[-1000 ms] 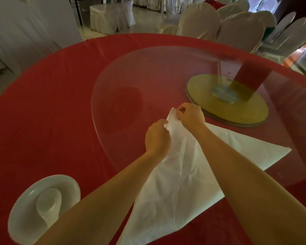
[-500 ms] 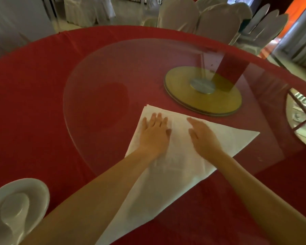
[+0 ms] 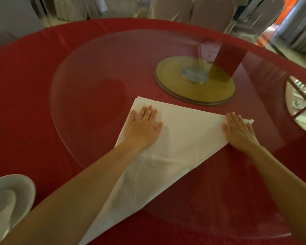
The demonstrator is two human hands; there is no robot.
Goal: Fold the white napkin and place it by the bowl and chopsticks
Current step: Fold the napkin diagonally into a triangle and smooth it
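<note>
- Round surface (image 3: 25, 82), red-clothed, with a glass turntable (image 3: 99, 50).
- White napkin (image 3: 166, 152), in a triangle on the glass edge: laid flat for creasing.
- Left hand (image 3: 142, 129), right hand (image 3: 239, 132): each grip splayed flat, nothing grasped; cloth pinned, seemingly smoothed.
- Bowl (image 3: 23, 191), near left; chopsticks unseen.

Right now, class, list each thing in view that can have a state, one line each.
white napkin: folded into a triangle, lying flat, partly on the glass turntable.
left hand: open, palm pressed flat on the napkin.
right hand: open, flat on the napkin's right corner.
glass turntable: level on its base.
white dish: upright at table edge.
</note>
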